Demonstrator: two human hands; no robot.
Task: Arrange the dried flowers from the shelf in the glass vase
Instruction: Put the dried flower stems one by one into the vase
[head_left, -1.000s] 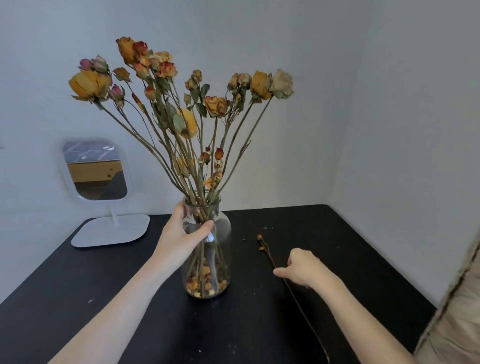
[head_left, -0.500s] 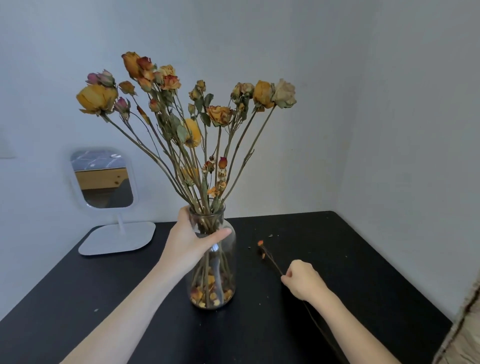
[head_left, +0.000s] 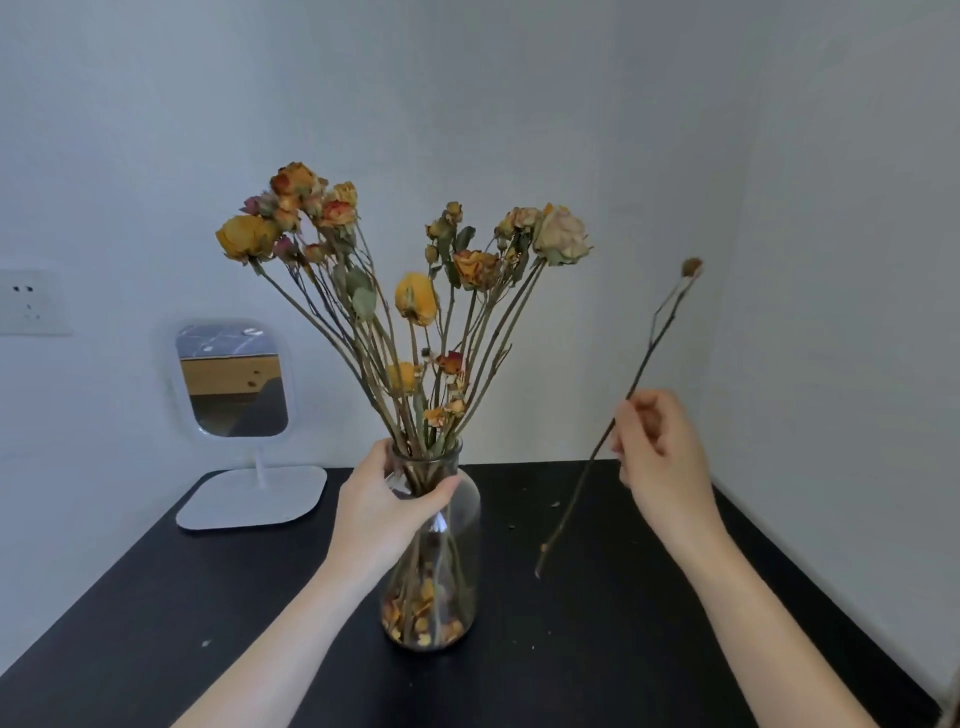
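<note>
Both hands are busy: the left hand (head_left: 382, 512) wraps the neck of the vase (head_left: 434, 566), which stands on the black table (head_left: 597, 649) full of dried flowers (head_left: 405, 291). Right of the vase, the right hand (head_left: 662, 457) pinches a single stem (head_left: 608, 431), tilted, raised off the table, its small bud uppermost. Left of the vase stands a white mirror (head_left: 234, 384).

Counted one glass vase (head_left: 451, 519), one bunch of dried roses (head_left: 405, 280) inside, one loose dried stem (head_left: 618, 421), two hands, left hand (head_left: 382, 512) and right hand (head_left: 662, 457), one mirror (head_left: 232, 382), one wall socket (head_left: 28, 302).
</note>
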